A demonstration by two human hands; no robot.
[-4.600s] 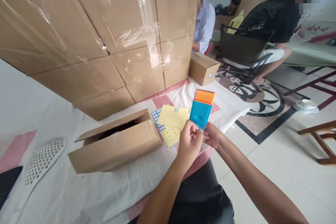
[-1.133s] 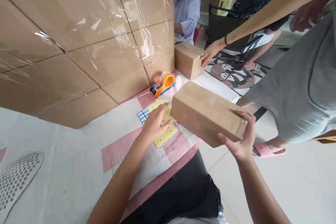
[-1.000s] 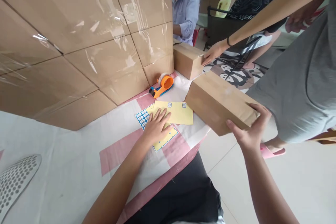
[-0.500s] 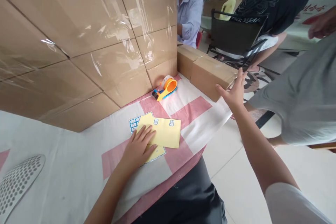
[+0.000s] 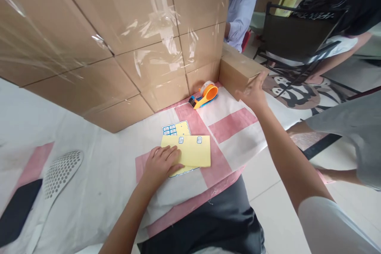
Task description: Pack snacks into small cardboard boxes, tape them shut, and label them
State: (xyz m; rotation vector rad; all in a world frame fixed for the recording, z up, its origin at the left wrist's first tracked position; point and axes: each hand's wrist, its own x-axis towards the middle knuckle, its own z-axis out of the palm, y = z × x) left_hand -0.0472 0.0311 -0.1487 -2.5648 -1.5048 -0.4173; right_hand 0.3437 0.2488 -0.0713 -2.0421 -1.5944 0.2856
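My left hand [image 5: 160, 163] rests palm down on a folded yellow paper [image 5: 195, 152], with its fingers lying flat on the left part. Beneath this paper is a yellow sheet with a blue border and printed labels [image 5: 175, 128], mostly covered. My right hand [image 5: 255, 93] is reached out and grips the near end of a long cardboard box [image 5: 233, 73], thumb on the left side and fingers at the right edge. An orange tape dispenser [image 5: 205, 96] lies between the box and the yellow paper, with something blue under it.
A tall wall of taped cardboard boxes [image 5: 149, 67] stands behind the pink and white cloth [image 5: 235, 123]. At left lie a perforated white fly swatter [image 5: 62, 170] and a dark flat object [image 5: 20, 210]. Other people are near a black chair [image 5: 300, 35] and at right.
My right hand and the box's near end have moved back toward the box wall, and the seam between two boxes no longer shows. My left hand stays on the yellow paper. The view has shifted left.
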